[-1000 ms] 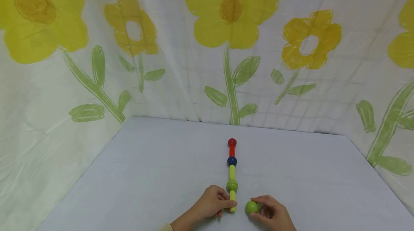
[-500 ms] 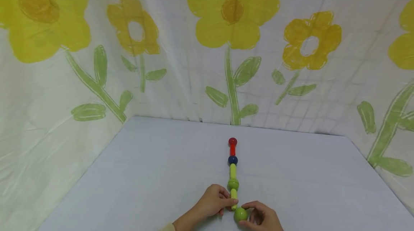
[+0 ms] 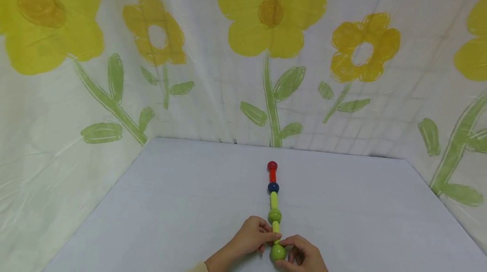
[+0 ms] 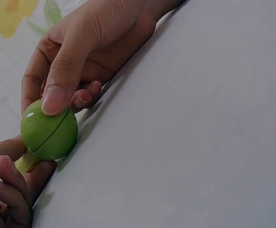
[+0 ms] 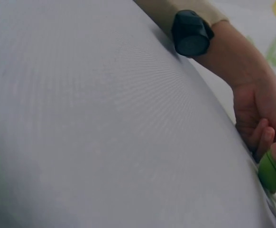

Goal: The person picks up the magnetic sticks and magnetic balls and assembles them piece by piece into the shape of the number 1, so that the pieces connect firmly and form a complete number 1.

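A row of ball and stick pieces runs along the table. A red ball (image 3: 272, 166) and red stick (image 3: 272, 175) lie at the far end, then a blue ball (image 3: 273, 187), a yellow-green stick (image 3: 274, 200), a green ball (image 3: 274, 215) and a nearer yellow-green stick (image 3: 275, 227). My left hand (image 3: 253, 237) pinches that nearer stick. At its near end my right hand (image 3: 304, 255) grips a grooved green ball (image 4: 48, 130) between thumb and fingers; ball and stick appear to meet. In the right wrist view, only part of this green ball (image 5: 272, 172) shows.
The pieces lie on a white-covered table (image 3: 182, 191). Behind it hangs a pale curtain (image 3: 205, 73) printed with yellow flowers. A dark camera (image 5: 191, 33) is strapped to the left wrist.
My right hand has brought the green ball leftward to the near end of the yellow-green stick. The left hand keeps its pinch on the stick, nearly in place.
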Available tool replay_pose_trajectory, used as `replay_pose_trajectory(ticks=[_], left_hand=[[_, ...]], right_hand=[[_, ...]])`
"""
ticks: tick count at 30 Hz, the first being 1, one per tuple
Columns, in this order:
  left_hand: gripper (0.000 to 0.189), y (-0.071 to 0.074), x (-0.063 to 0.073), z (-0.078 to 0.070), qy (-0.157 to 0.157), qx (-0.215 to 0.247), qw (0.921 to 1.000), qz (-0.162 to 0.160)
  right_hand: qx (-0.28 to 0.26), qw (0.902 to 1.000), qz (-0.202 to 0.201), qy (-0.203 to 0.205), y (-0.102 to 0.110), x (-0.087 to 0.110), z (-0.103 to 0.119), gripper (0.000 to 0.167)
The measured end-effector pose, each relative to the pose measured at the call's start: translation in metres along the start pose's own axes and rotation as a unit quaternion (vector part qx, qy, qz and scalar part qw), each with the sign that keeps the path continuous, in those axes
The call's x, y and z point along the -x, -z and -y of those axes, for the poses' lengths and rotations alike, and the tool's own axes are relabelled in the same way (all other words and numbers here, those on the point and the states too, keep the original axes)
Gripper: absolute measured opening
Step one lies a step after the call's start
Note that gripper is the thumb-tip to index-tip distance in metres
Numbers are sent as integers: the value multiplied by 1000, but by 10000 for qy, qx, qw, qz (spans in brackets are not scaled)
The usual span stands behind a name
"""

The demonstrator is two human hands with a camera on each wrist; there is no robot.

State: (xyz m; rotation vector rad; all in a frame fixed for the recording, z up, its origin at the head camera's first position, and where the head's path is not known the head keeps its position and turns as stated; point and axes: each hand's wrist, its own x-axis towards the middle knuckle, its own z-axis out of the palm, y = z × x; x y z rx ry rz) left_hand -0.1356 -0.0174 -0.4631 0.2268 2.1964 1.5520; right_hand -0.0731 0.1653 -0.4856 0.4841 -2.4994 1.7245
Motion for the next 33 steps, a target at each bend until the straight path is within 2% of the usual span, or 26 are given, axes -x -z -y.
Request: replay_pose_trajectory(ticks=[3, 12, 20, 26, 28, 30, 33], left_hand=[[21, 0, 0, 0, 2, 48, 10000, 3], [20, 1, 0, 0, 68, 38, 10000, 2], [20, 2, 0, -2, 130, -57, 9999, 7], [21, 4, 0, 0, 150, -152, 9998, -22], [23, 7, -1, -1, 84, -175, 9998, -28], [26, 13, -1, -3, 41, -302, 9995, -102], [29, 31, -1, -10, -121, -607, 9975, -330]], right_hand=[[-5, 9998, -37, 178, -1, -1, -1, 29], [88, 9999, 96, 87, -2, -2, 1, 31], [35, 9990, 194, -411, -1, -5, 4, 35], [81, 9989, 243, -387, 0, -4, 5, 35], [120, 9987, 198, -443, 2, -4, 6, 36], [232, 9974, 141, -671, 6, -6, 7, 40], [629, 9921, 84, -1081, 20, -15, 10, 49]])
